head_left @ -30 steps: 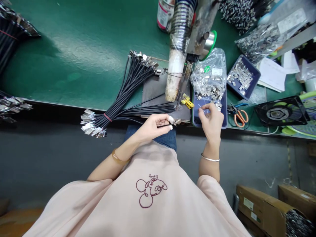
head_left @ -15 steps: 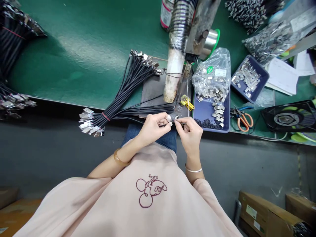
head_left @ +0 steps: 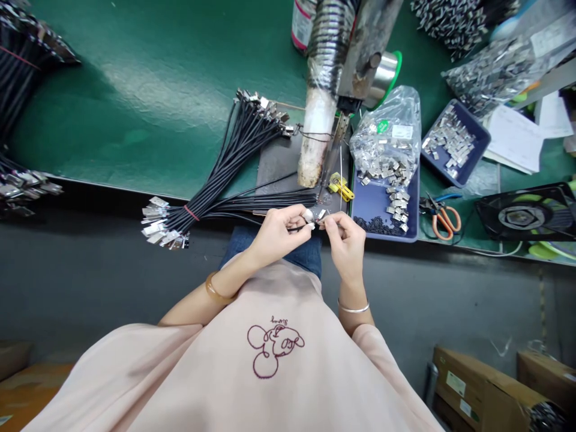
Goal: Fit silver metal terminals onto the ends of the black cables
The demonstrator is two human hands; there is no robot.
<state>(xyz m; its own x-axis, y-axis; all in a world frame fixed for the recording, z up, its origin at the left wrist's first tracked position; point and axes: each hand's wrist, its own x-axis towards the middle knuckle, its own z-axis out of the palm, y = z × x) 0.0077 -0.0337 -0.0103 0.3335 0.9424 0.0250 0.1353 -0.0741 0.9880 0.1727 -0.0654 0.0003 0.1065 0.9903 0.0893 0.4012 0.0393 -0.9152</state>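
At the table's front edge my left hand (head_left: 283,234) is closed, pinching a thin black cable (head_left: 294,228) between thumb and fingers. Just beside its fingertips a small silver metal connector (head_left: 321,214) shows. My right hand (head_left: 348,243) is closed too, its thumb and forefinger pressed together at the connector's right side; what they grip is too small to make out. Behind my left hand lie several loose black cables (head_left: 288,199). A bundle of black cables (head_left: 225,159) with metal plugs at its ends, tied with a red band, lies to the left.
A soldering-station arm with a white-wrapped hose (head_left: 317,120) hangs over a grey mat (head_left: 281,159). A yellow tool (head_left: 341,186) lies near a blue tray (head_left: 413,231) of metal shells and black bits. Orange-handled pliers (head_left: 445,222) and a fan (head_left: 524,217) are farther right.
My right fingertips have shifted slightly, and the silver connector between my hands shows more plainly. My left hand stays in place on the cable.
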